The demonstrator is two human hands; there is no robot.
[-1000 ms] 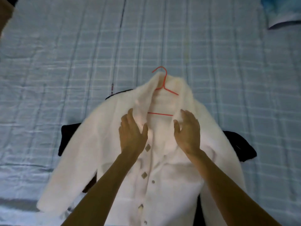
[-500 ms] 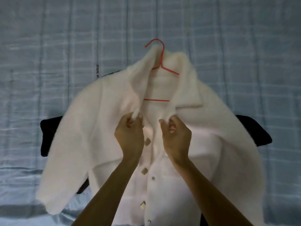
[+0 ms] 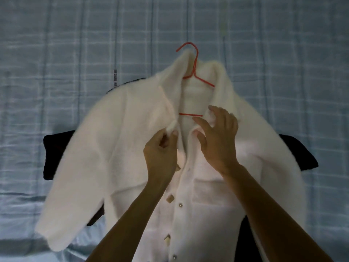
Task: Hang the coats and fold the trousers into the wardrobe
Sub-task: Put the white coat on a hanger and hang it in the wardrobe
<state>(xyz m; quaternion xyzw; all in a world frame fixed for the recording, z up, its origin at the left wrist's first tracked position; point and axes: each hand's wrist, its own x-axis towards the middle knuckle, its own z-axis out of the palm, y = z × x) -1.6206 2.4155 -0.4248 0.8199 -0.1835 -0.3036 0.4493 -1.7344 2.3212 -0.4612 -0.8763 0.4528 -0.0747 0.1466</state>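
Closing the coat [image 3: 120, 148] front near the collar, looks like. White fuzzy coat lies flat, frame centre, on a blue checked bedsheet [image 3: 56, 53], with a red wire hanger [image 3: 194, 72] already inside: hook pokes out above the collar at upper centre, crossbar shows in the neck opening. Dark garment [image 3: 54, 154] underneath sticks out at left and right edges, probably the trousers, can't confirm.

Left hand [image 3: 160, 154], centre frame, pinches the left front edge just below the lapel, fingers clenched on fabric. Right hand [image 3: 217, 140], just right of it, is spread and released, fingertips touching or hovering at the right lapel by the crossbar end; contact unclear, nothing gripped.

Tan buttons [image 3: 171, 198] run down the placket toward bottom centre; all look undone, though the picture is soft.

Doing it well, as judgement:
- Check both hanger arms sit inside the shoulders before fastening; only the neck part is visible.
- Bring the right edge over to the pinched left edge, line up the top button with its hole.
- One top button is likely enough to stop the coat sliding off.
- Fuzzy pile hides buttonholes, so feel for them.
- Lift by the hook, not the collar, or the wire may bend or slip.

Wardrobe not in view.
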